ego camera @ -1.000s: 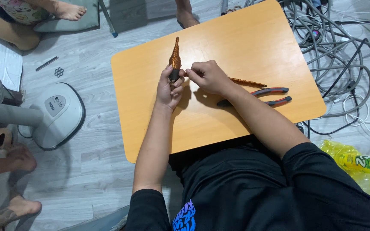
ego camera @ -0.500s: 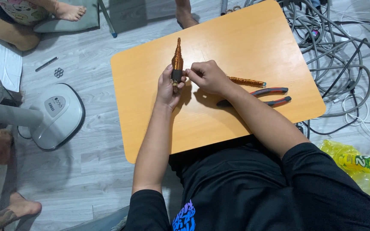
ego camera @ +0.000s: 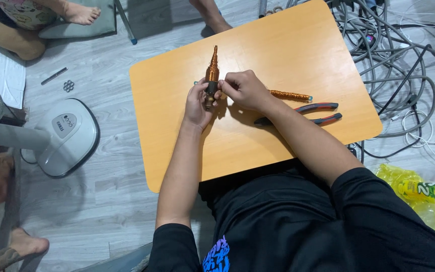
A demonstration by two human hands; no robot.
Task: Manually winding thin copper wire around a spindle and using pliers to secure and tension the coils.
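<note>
Orange desk (ego camera: 288,55) sits low on a grey plank floor, with a tangle of grey cables (ego camera: 399,55) off its far right corner and a white fan base (ego camera: 69,133) on the floor to the left. On the desk, right of the hands, lie red-handled pliers (ego camera: 308,113) and, just beyond them, a second copper-wound rod (ego camera: 289,95). Both hands meet near desk centre. Left hand (ego camera: 197,103) is closed around the dark lower end of a copper-wound spindle (ego camera: 211,70); its long axis runs away from the person, tapered tip pointing to the far edge. Right hand (ego camera: 245,89) lies just right of the spindle, fingers pinched at its lower part; whether they clamp a wire, cannot tell. Spindle rises beyond the left grip.
</note>
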